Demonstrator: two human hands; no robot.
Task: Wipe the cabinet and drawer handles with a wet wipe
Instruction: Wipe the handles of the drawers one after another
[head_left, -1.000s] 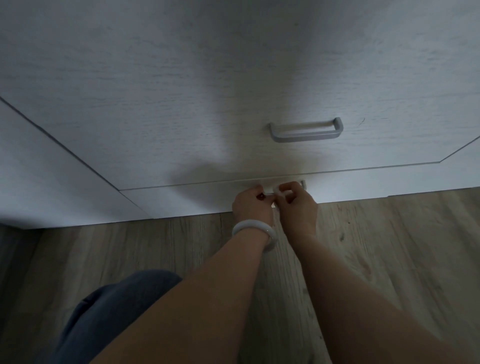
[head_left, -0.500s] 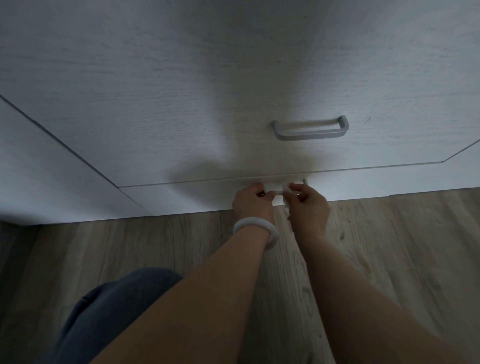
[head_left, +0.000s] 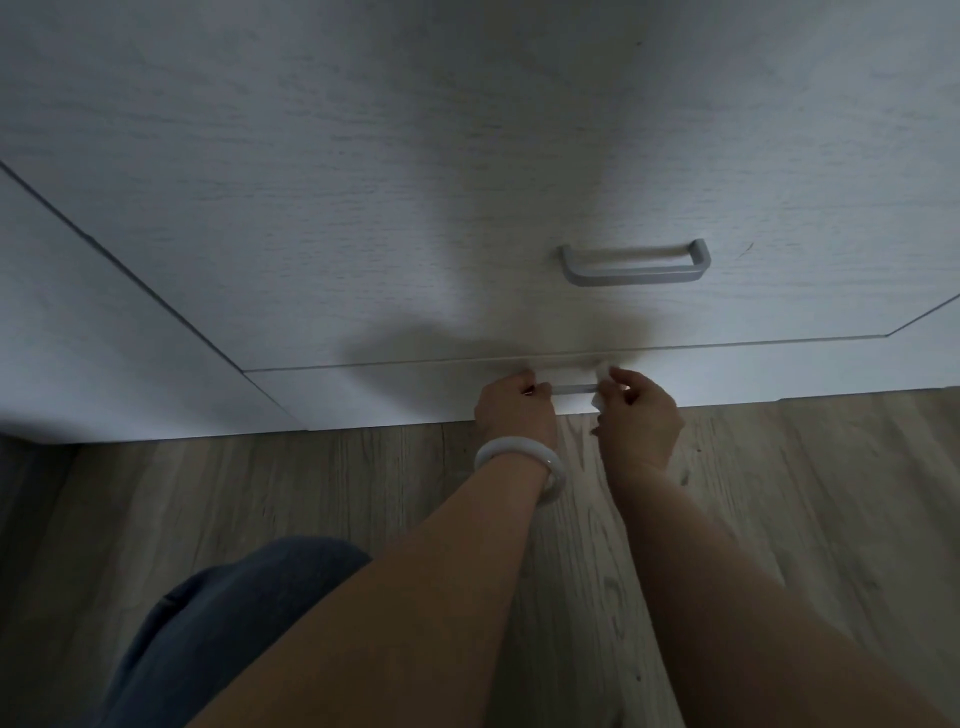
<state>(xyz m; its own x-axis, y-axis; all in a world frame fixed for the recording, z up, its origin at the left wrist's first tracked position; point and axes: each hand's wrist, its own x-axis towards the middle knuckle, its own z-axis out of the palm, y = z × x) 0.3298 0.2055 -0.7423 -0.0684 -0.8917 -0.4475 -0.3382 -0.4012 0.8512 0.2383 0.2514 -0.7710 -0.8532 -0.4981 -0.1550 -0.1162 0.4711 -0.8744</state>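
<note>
A white cabinet has two drawers. The upper drawer carries a grey metal handle (head_left: 635, 262), untouched. The lower drawer handle (head_left: 574, 388) sits just above the floor, its middle showing between my hands. My left hand (head_left: 511, 410), with a white bangle on the wrist, grips the handle's left end. My right hand (head_left: 636, 410) pinches a white wet wipe (head_left: 601, 376) against the handle's right end. Most of the wipe is hidden by my fingers.
Wood-grain floor (head_left: 805, 493) runs in front of the cabinet. My knee in blue jeans (head_left: 234, 623) is at the lower left. A cabinet side panel (head_left: 93, 338) stands to the left of the drawers.
My right hand has slid rightward along the lower handle with the wipe, uncovering the bar's middle. My left hand has stayed at the left end.
</note>
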